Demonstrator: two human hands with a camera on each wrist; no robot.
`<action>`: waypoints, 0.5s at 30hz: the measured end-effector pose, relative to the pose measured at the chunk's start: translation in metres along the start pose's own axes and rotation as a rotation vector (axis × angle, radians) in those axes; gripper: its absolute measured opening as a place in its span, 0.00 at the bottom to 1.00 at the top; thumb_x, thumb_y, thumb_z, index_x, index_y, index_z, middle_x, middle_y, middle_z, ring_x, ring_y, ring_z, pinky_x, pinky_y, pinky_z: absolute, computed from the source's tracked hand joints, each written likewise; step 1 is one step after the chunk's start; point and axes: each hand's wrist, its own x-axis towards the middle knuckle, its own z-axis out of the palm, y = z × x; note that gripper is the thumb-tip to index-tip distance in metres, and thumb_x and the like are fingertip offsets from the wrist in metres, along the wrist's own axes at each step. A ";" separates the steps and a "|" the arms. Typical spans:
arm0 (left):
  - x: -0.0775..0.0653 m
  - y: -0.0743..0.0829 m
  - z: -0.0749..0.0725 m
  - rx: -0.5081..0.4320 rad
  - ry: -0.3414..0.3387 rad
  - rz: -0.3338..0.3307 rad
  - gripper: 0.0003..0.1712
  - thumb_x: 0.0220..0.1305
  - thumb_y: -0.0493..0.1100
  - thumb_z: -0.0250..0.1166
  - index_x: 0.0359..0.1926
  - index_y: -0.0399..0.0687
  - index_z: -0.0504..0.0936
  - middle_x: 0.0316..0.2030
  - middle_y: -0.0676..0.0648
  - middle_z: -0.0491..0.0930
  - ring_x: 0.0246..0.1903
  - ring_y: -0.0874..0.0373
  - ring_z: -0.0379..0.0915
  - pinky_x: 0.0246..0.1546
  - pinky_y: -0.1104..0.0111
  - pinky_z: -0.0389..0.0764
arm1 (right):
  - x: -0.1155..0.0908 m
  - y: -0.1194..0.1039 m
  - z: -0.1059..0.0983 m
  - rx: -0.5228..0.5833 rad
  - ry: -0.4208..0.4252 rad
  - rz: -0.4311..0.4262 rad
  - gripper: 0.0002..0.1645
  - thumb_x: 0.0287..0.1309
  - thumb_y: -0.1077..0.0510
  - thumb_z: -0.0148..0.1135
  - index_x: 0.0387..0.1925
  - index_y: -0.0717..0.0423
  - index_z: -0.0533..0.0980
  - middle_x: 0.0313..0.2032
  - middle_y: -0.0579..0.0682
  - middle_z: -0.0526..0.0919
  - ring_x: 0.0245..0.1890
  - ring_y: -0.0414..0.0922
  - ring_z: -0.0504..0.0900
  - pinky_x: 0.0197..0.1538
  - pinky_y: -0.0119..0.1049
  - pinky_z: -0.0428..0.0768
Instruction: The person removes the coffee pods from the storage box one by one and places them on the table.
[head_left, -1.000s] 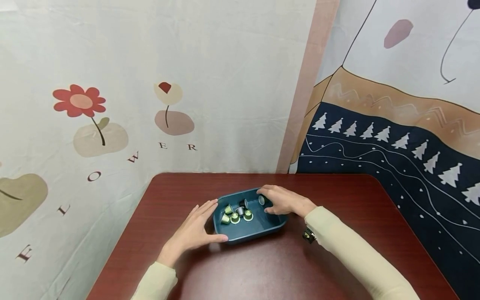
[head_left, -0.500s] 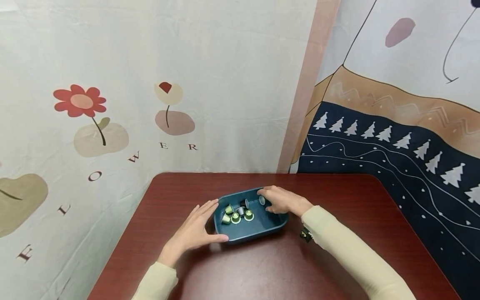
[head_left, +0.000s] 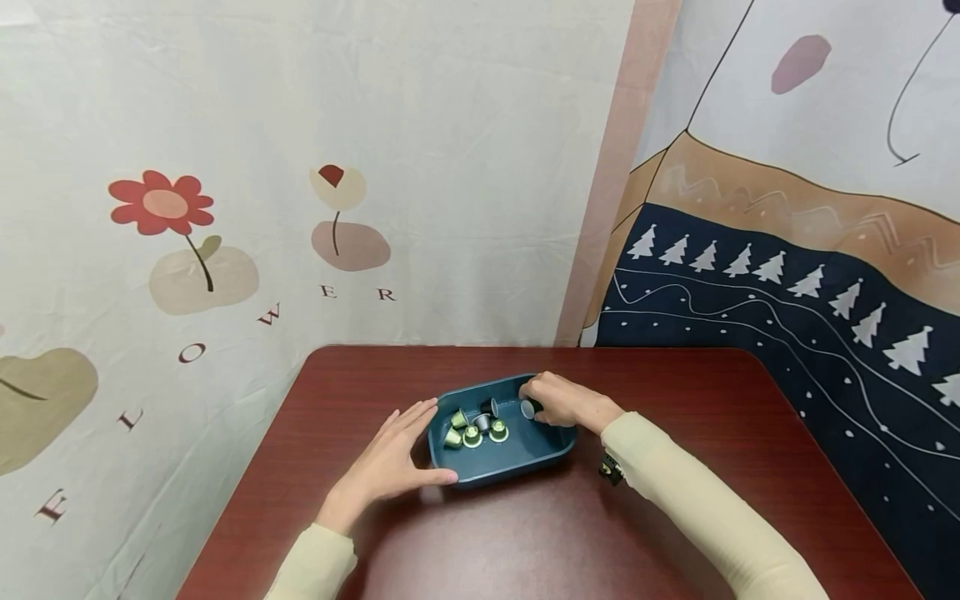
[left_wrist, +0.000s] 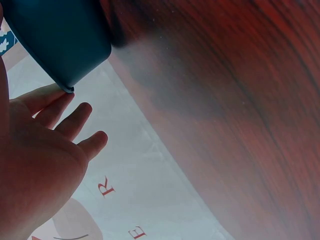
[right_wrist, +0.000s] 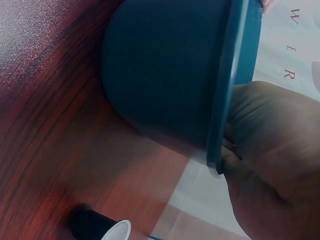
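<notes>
A blue-green bin (head_left: 517, 462) stands on the table, with several coffee capsules inside, green ones (head_left: 498, 429) and darker ones (head_left: 490, 407). My left hand (head_left: 393, 454) touches the bin's left end, its thumb at the near corner and its fingers, fairly straight, at the far corner; the left wrist view shows fingertips against the rim. Over the bin's right end, my right hand (head_left: 558, 400) reaches in with curled fingers and pinches a dark coffee capsule (head_left: 528, 409) with a pale lid. The bin wall (right_wrist: 165, 75) hides most of those fingertips in the right wrist view.
Outside the bin, a black capsule (right_wrist: 95, 223) with a white rim lies on the reddish-brown table (head_left: 480, 550), seen only in the right wrist view. A printed cloth (head_left: 480, 167) hangs behind the table's far edge.
My right hand's fingers have curled in around the dark capsule, which has shifted slightly towards me and turned. The left hand and the bin have hardly moved.
</notes>
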 end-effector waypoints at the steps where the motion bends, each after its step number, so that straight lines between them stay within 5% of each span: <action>1: 0.000 0.000 0.000 -0.001 0.002 0.000 0.74 0.55 0.82 0.79 0.87 0.40 0.66 0.88 0.43 0.65 0.88 0.37 0.59 0.90 0.32 0.55 | 0.000 0.000 0.000 0.001 -0.002 -0.002 0.21 0.67 0.66 0.80 0.60 0.63 0.88 0.55 0.57 0.94 0.50 0.46 0.90 0.59 0.45 0.94; 15: -0.001 0.000 0.000 -0.005 0.004 -0.002 0.73 0.55 0.80 0.80 0.87 0.41 0.66 0.88 0.44 0.64 0.89 0.37 0.58 0.90 0.33 0.55 | 0.000 -0.003 0.005 0.026 -0.037 0.025 0.25 0.68 0.61 0.81 0.64 0.61 0.87 0.62 0.58 0.92 0.57 0.48 0.90 0.65 0.47 0.93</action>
